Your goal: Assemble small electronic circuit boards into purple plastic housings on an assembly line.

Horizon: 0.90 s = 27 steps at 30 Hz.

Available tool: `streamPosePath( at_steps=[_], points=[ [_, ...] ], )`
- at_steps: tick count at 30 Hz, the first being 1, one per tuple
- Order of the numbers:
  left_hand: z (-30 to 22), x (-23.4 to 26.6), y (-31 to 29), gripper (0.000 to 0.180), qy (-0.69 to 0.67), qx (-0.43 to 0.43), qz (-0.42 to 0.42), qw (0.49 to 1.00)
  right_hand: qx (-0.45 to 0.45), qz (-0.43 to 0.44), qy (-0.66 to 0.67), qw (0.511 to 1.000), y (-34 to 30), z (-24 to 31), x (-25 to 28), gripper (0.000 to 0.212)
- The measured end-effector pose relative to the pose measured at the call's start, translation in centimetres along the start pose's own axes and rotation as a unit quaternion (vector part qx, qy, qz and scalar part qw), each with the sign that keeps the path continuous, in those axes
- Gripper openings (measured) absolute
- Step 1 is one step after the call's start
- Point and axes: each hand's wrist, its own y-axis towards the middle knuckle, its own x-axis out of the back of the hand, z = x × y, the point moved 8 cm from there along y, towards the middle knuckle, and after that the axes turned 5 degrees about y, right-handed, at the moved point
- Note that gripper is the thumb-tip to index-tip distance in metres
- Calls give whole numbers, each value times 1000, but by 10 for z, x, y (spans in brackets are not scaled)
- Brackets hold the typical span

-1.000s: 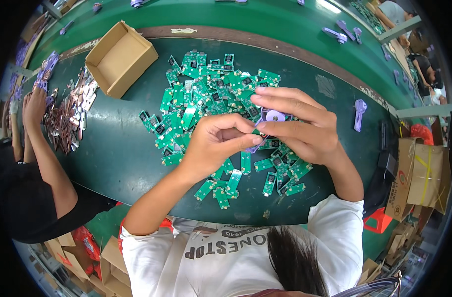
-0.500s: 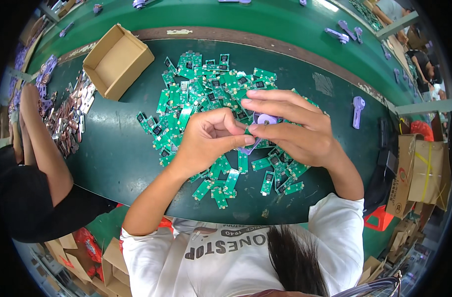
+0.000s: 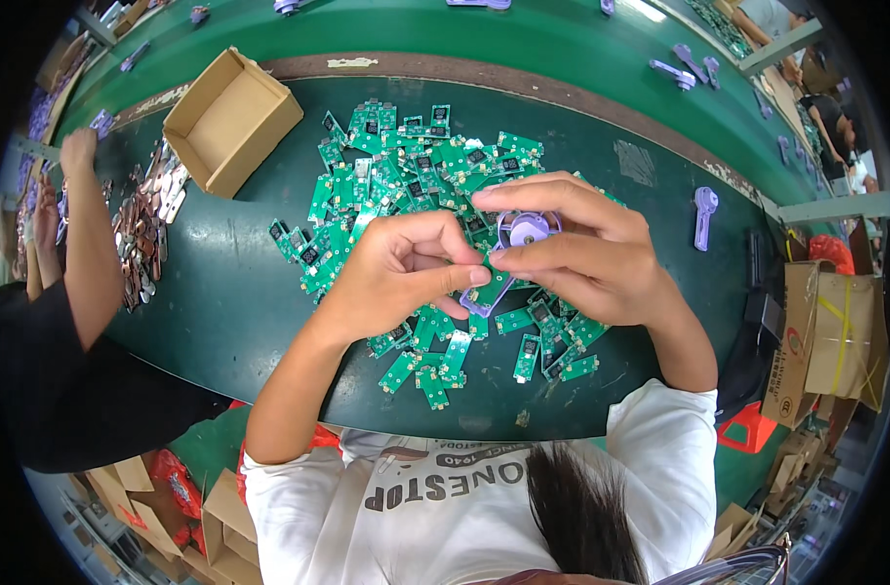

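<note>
Between my hands is a purple plastic housing (image 3: 530, 226) with a round end and a long handle, shaped like a small hand fan's shell. My right hand (image 3: 596, 255) is closed round its round end, fingers on both sides. A green circuit board (image 3: 491, 283) lies at the housing's handle, tilted toward me. The thumb and forefinger of my left hand (image 3: 396, 278) pinch that board's edge; the fingertips partly cover it. Below both hands spreads a loose pile of green circuit boards (image 3: 420, 180), some with black chips.
An open cardboard box (image 3: 220, 127) stands at the back left of the dark green table (image 3: 240, 292). Beside it lie many metallic pieces (image 3: 147, 234), near a co-worker's arm (image 3: 94, 234). One purple housing (image 3: 704, 219) rests at the right. Others ride the green belt (image 3: 386, 39) behind.
The housing's round end shows more between my right fingers, and more of the board is visible. The co-worker's arm has reached farther toward the belt. Purple parts on the belt have shifted slightly right.
</note>
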Motion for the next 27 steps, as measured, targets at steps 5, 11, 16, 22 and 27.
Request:
streamPosePath(
  at_steps=[5,11,16,22,27],
  points=[
    [-7,-7,-1,8,69,-40,-5,997,0,-3,-7,1000,0,-2,-2,30],
    [-14,-13,-1,15,183,-116,-25,976,-12,2,-20,1000,-2,-4,-7,28],
    [6,-8,3,35,-41,-53,-17,998,-34,-6,-14,999,0,-2,-12,26],
    [20,-13,6,36,-98,44,10,994,-34,11,-34,999,-4,-2,-7,21],
    [17,-12,5,25,-81,52,-20,995,-16,-31,-143,989,-7,0,0,18]
  ],
)
